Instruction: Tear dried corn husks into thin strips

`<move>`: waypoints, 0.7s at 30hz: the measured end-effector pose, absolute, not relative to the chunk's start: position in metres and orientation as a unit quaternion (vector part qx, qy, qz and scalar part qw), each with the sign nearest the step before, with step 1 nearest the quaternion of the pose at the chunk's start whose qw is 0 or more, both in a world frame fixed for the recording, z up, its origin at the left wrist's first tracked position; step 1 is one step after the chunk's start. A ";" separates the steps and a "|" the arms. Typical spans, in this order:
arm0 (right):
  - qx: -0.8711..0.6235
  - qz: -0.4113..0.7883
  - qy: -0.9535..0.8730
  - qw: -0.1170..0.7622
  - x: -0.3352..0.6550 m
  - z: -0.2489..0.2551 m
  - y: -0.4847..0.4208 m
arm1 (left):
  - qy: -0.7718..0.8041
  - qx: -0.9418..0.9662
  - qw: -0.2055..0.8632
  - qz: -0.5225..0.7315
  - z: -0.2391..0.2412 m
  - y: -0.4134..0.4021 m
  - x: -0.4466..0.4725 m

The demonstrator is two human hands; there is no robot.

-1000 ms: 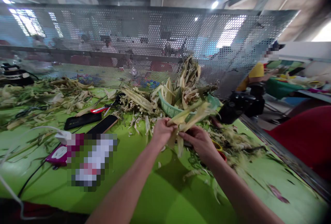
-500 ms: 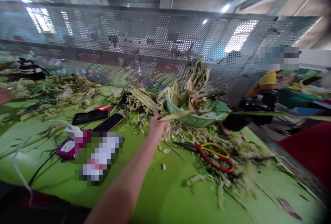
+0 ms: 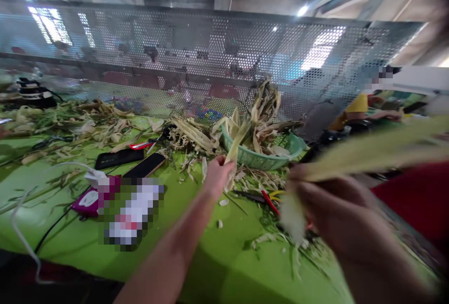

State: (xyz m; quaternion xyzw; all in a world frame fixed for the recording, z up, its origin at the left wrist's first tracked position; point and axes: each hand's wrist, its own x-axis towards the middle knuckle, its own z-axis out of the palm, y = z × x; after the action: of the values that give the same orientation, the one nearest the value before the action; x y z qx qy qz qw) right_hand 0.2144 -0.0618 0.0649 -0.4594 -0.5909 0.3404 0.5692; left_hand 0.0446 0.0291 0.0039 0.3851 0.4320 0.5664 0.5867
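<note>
My left hand (image 3: 218, 175) is closed on a pale corn husk (image 3: 234, 156), which points up and away in front of the green basket (image 3: 261, 159). Blurred by motion, my right hand (image 3: 333, 201) pinches a long strip of corn husk (image 3: 372, 154); one end runs off to the right and the other hangs below the fingers. Dried husks (image 3: 261, 107) fill the basket and stick up over its rim. Behind my right hand, scissors (image 3: 270, 201) with red and yellow handles are partly hidden on shredded scraps.
On the green table (image 3: 168, 248) lie a lit phone (image 3: 135, 215), a dark phone (image 3: 145, 167), a black case (image 3: 119, 158) and a purple power strip (image 3: 86, 201) with a white cable. A red cutter (image 3: 142, 145) lies behind. Past the husk piles stands a perforated metal screen (image 3: 196, 61). Another person sits right.
My right hand has come into view from the right with a husk strip, covering part of the scissors. The husk in my left hand has swung from pointing right to pointing upward.
</note>
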 end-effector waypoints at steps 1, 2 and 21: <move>-0.461 0.381 -0.594 0.538 0.206 0.060 -0.056 | 0.421 0.393 0.591 0.564 0.005 0.026 0.048; -0.463 0.417 -0.598 0.504 0.197 0.054 -0.048 | 0.413 0.398 0.596 0.563 0.005 0.025 0.051; -0.501 0.362 -0.557 0.555 0.198 0.006 0.002 | 0.372 0.505 0.608 0.487 0.003 0.022 0.054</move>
State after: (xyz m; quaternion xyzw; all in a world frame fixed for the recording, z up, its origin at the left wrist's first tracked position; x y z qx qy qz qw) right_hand 0.1983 0.0022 0.0063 -0.5013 -0.5569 0.3616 0.5548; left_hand 0.0544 0.0220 0.0029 0.5047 0.3719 0.4868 0.6082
